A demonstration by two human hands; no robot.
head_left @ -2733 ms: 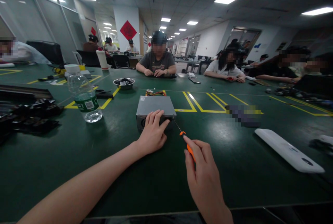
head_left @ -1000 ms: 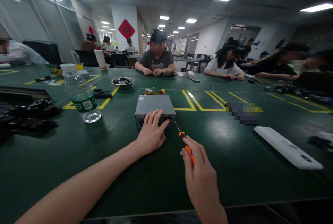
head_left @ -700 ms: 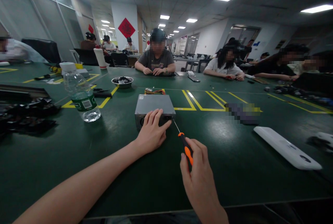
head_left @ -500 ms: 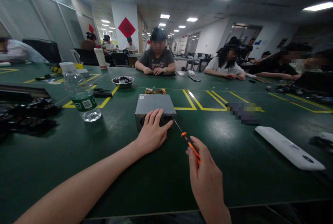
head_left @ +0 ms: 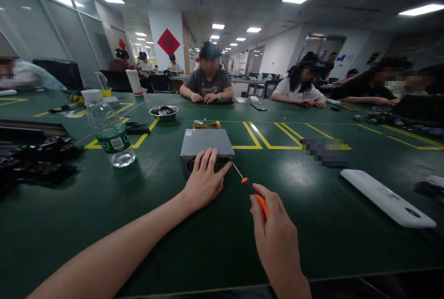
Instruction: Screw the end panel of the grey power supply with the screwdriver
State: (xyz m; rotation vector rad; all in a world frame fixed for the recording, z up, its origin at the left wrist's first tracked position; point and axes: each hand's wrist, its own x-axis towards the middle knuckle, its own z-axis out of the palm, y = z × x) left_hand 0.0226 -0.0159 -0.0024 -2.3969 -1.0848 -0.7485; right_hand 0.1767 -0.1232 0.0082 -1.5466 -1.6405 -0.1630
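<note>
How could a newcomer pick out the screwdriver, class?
On the green table, find the grey box touched by the left hand. Toward its front right corner points the screwdriver, held in the right hand. Its orange-and-black handle sets it apart from the box.

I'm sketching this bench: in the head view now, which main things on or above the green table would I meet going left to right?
Black parts → bottle → bowl → grey box → screwdriver → white device.
</note>
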